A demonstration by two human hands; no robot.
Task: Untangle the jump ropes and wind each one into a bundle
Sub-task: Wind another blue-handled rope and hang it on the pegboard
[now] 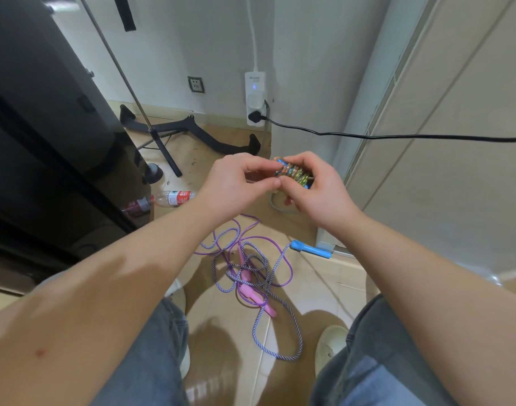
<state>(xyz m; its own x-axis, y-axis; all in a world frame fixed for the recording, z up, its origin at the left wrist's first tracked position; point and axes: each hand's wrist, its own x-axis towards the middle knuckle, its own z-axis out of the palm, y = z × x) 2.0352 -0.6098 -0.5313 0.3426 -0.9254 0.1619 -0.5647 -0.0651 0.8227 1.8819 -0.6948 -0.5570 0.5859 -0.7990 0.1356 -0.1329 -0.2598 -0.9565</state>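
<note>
Both hands hold a multicoloured jump rope (pixel 292 171) wound in tight coils around its blue handles, at chest height above the floor. My left hand (pixel 239 183) pinches the coils' left end; my right hand (pixel 315 186) grips the bundle from the right and below. On the floor tiles below lies a tangle: a purple rope (pixel 251 230) with pink handles (pixel 255 294) knotted through a blue-and-white striped rope (pixel 280 341). The striped rope's blue handle (pixel 309 249) rests near a cabinet corner.
A plastic bottle (pixel 174 197) lies on the floor at left beside a dark cabinet (pixel 46 127). A tripod stand (pixel 163 142) and a power strip (pixel 255 98) with a black cable (pixel 397 136) are by the wall. My shoe (pixel 328 344) and knees frame the tangle.
</note>
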